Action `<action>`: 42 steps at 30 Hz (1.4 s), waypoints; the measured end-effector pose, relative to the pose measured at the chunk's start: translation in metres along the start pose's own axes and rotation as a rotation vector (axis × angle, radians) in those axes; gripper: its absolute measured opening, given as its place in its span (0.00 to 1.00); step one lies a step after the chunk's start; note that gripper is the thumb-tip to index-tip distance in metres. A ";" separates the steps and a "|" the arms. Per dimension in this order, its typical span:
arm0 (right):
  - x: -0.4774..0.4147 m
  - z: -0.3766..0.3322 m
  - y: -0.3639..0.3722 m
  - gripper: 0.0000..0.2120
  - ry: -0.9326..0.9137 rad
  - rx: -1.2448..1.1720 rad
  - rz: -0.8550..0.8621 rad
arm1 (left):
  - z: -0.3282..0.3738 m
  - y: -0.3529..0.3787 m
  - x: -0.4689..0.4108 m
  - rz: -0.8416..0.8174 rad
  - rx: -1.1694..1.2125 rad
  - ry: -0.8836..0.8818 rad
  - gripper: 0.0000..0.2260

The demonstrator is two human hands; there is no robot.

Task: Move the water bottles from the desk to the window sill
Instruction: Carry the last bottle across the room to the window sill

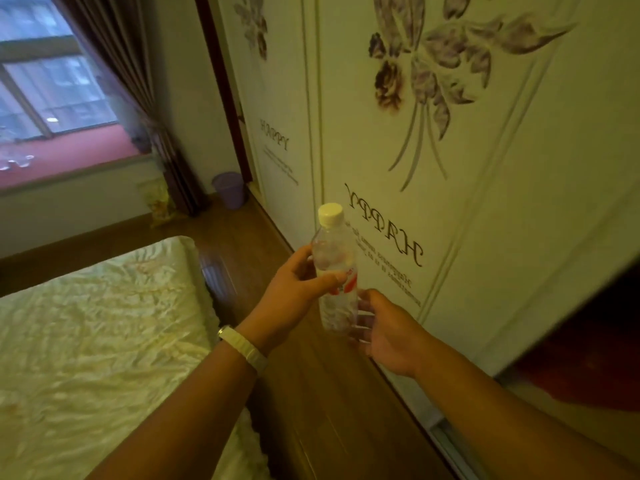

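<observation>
Head view: I hold one water bottle [333, 249] upright near the middle of the picture, in the air above the wooden floor [242, 244], with its white cap [330, 213] on top. My left hand [294, 289] comes in from seven o'clock and is clamped on the bottle's middle, thumb across the red-and-white label and fingers curled round the far side. My right hand [388, 330] comes in from five o'clock. Its thumb and bent fingertips lie against the bottle's lower part, but I cannot tell whether it really grips or only touches. A pale wristband [242, 344] sits on my left wrist.

The window sill [69, 157], reddish, is well apart from the bottle at ten o'clock, under the window [45, 81]. Something pale and blurred lies at its left end, too unclear to name. A dark curtain [138, 81] hangs at eleven o'clock, with a purple bin [230, 188] on the floor just below it. The bed [86, 323], with a crumpled pale cover, fills eight o'clock. A wardrobe door [485, 202] with printed flowers and the word HAPPY runs from twelve to three o'clock, just beside the bottle.
</observation>
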State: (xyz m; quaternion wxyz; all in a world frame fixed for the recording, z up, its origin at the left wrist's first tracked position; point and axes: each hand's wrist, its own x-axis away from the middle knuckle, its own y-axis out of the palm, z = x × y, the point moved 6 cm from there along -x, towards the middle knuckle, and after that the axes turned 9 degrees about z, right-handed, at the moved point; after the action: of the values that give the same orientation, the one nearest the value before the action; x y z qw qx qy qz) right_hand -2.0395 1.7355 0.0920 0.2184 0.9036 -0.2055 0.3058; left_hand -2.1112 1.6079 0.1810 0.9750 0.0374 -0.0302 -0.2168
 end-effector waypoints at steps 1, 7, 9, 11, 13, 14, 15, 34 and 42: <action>-0.007 -0.004 0.010 0.15 0.003 0.011 -0.017 | 0.003 -0.010 -0.006 0.020 -0.003 0.006 0.24; -0.055 -0.025 0.073 0.15 0.041 0.107 -0.147 | 0.005 -0.068 -0.044 0.175 -0.050 0.005 0.23; -0.076 -0.029 0.091 0.16 0.063 0.133 -0.186 | 0.004 -0.085 -0.059 0.222 -0.066 -0.004 0.24; -0.101 -0.034 0.108 0.16 0.086 0.158 -0.227 | 0.003 -0.100 -0.077 0.269 -0.082 -0.004 0.24; -0.128 -0.041 0.125 0.17 0.109 0.178 -0.261 | 0.001 -0.113 -0.097 0.319 -0.083 -0.012 0.23; -0.143 -0.046 0.133 0.17 0.120 0.185 -0.279 | 0.000 -0.120 -0.109 0.342 -0.083 -0.014 0.22; -0.158 -0.052 0.141 0.17 0.130 0.192 -0.296 | 0.000 -0.126 -0.123 0.364 -0.086 -0.016 0.22; -0.336 -0.170 0.255 0.13 0.218 0.298 -0.486 | 0.035 -0.195 -0.314 0.579 -0.100 -0.025 0.18; -0.389 -0.184 0.311 0.13 0.228 0.315 -0.474 | 0.024 -0.255 -0.368 0.590 -0.068 -0.030 0.19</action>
State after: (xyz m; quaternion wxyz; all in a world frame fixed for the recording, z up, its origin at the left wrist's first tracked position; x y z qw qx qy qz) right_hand -2.5652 1.6690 0.0579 0.1626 0.9090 0.0867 0.3739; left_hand -2.5534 1.5323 0.1674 0.9961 -0.0090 -0.0468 0.0747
